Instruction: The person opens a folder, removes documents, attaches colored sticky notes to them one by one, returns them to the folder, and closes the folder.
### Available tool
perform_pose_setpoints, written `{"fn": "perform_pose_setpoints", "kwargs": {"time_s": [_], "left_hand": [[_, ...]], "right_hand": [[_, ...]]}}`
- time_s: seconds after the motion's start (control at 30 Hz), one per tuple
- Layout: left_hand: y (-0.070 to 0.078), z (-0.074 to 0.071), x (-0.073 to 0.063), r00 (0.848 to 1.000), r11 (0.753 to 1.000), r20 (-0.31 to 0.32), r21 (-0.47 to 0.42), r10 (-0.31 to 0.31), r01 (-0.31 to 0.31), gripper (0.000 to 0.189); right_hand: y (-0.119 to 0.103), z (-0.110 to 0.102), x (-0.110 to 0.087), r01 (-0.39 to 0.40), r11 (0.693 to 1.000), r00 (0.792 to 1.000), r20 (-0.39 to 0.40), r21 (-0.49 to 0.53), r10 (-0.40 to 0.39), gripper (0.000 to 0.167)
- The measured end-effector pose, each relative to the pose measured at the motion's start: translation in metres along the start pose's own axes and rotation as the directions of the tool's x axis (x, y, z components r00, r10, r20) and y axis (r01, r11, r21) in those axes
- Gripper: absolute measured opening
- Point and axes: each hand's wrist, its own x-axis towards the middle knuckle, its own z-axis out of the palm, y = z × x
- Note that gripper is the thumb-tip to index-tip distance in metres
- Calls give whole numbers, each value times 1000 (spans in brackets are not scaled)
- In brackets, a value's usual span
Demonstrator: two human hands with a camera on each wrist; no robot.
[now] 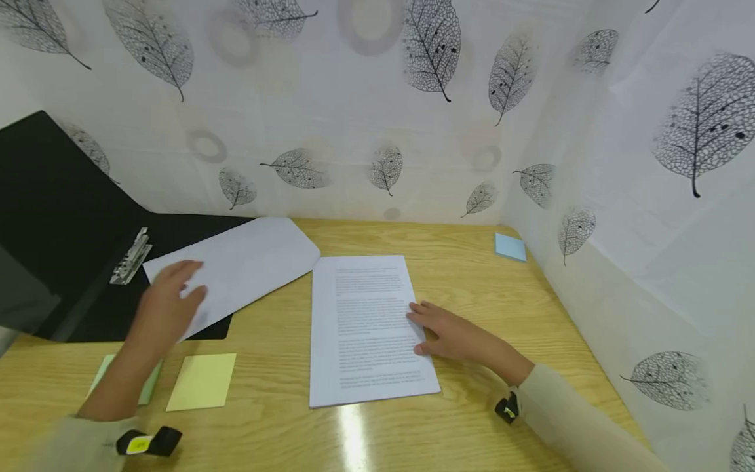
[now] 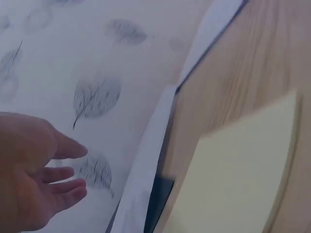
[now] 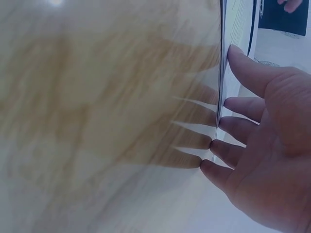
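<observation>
A stack of printed paper [image 1: 371, 328] lies upright to me at the middle of the table. My right hand [image 1: 448, 334] rests at its right edge; in the right wrist view the fingertips [image 3: 233, 128] touch along the side of the stack. My left hand [image 1: 171, 298] is over the left end of a stack of blank white paper [image 1: 253, 262], holding nothing, thumb and fingers apart. That paper lies slanted across an open black clip folder [image 1: 189, 229], its far right corner meeting the printed stack. The folder's metal clip [image 1: 131, 255] is left of my hand.
A yellow sticky-note pad [image 1: 202, 381] and a green one [image 1: 150, 383], partly hidden by my left forearm, lie at the front left. A light blue pad [image 1: 510, 247] lies at the back right. Leaf-patterned curtains [image 1: 330, 118] enclose the back and right of the wooden table [image 1: 271, 426].
</observation>
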Motion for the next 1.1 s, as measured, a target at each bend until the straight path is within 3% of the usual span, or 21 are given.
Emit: {"fn": "perform_pose_setpoints", "kwargs": {"time_s": [0.07,0.13,0.2,0.3,0.37,0.53,0.67,0.77,0.9,1.1], "left_hand": [[28,20,-4,986,992,108,-26,129,-127,48],[53,42,-8,943,976,253,-39,216,-213,49],[69,64,-11,892,959,360,-32,273,-281,50],[78,86,-14,825,945,483,-13,292,-327,53],[79,94,-15,805,949,529,-4,269,-314,56],[75,100,-18,786,952,564,-2,253,-305,60],[74,101,-20,782,949,564,-6,265,-316,60],[74,102,-21,786,950,560,-6,262,-313,60],[75,104,-21,787,949,555,-15,271,-315,60],[73,104,-22,792,957,556,-22,254,-291,61]], "right_hand": [[0,-1,-2,0,1000,1000,-3,-5,0,72],[0,-1,-4,1,1000,1000,-6,-5,-1,72],[1,-1,-5,6,1000,1000,-7,-5,-6,73],[2,-1,-5,24,1000,1000,-14,-10,-24,71],[2,-2,-5,36,999,999,-19,-2,-36,69],[10,-11,-4,-16,997,999,-43,79,20,62],[34,-26,1,-114,981,986,-104,159,131,60],[66,-42,5,-184,966,960,-179,181,216,60],[117,-63,6,-261,946,910,-279,190,307,58],[178,-85,11,-309,924,865,-338,226,372,64]]}}
